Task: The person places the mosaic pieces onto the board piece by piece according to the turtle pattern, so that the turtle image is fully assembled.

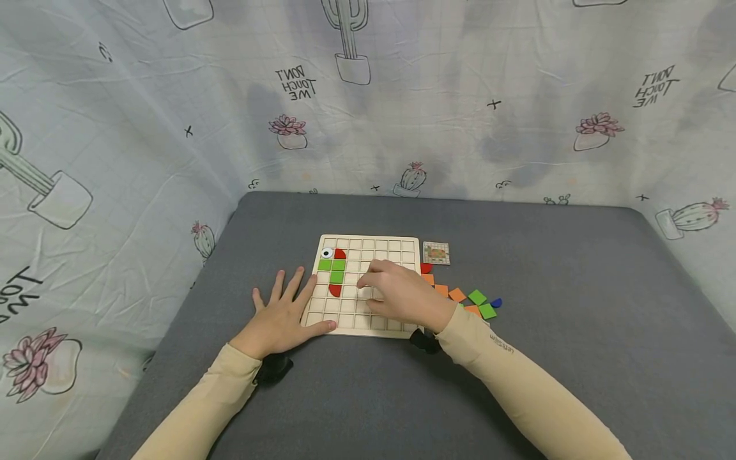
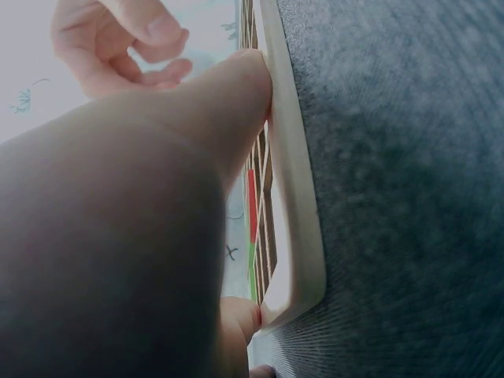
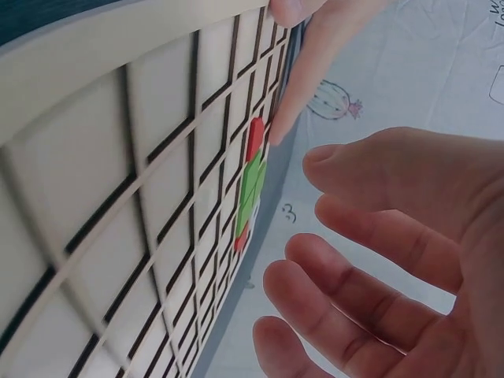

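Note:
A pale wooden grid board [image 1: 388,245] lies on the dark table. Its upper-left squares hold a white eye tile [image 1: 327,253], a red rounded piece [image 1: 340,254], several green squares [image 1: 337,277] and a lower red rounded piece [image 1: 335,291]. My left hand [image 1: 280,323] spreads along the board's left side, thumb resting on the near edge and little of the fingers overlapping the frame. Above the middle of the board hovers my right hand [image 1: 399,295]; the right wrist view shows its fingers [image 3: 346,291] loosely bent, thumb apart, holding nothing.
Right of the board lie loose orange squares [image 1: 457,294], green squares [image 1: 477,297], a blue rounded piece [image 1: 496,303] and a red piece [image 1: 426,268], partly behind the right arm. A small pattern card [image 1: 436,253] sits by the board's far right corner. Printed cloth hangs behind.

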The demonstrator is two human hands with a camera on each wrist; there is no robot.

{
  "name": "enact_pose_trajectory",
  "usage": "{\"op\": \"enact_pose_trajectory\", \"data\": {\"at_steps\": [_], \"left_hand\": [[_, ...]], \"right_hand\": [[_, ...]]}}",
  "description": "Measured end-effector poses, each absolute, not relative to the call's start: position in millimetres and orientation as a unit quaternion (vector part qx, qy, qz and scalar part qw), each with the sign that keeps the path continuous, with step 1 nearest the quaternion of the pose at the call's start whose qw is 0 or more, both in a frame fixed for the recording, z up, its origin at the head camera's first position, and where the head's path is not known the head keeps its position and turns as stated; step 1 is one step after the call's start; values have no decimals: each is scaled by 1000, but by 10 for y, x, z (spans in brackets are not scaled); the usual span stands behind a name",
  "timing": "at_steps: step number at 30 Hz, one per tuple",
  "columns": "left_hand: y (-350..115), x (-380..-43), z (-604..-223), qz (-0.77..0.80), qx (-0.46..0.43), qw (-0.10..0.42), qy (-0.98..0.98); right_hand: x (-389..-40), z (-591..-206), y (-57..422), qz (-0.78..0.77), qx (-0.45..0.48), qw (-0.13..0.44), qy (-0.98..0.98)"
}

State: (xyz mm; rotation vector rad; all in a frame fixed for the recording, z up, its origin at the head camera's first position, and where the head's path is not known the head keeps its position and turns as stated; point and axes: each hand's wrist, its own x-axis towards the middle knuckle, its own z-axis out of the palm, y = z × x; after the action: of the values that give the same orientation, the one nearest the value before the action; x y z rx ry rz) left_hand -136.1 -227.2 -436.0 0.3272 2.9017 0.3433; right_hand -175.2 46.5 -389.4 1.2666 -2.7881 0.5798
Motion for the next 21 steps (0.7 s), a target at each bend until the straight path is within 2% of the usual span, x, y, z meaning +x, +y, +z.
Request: {"op": "enact_pose_trajectory", "data": {"at_steps": [21], "left_hand": [[-2278, -1356, -4355, 124, 113, 100, 981]], "right_hand": [[-1692, -3939, 1047, 198, 377, 45, -904]]}}
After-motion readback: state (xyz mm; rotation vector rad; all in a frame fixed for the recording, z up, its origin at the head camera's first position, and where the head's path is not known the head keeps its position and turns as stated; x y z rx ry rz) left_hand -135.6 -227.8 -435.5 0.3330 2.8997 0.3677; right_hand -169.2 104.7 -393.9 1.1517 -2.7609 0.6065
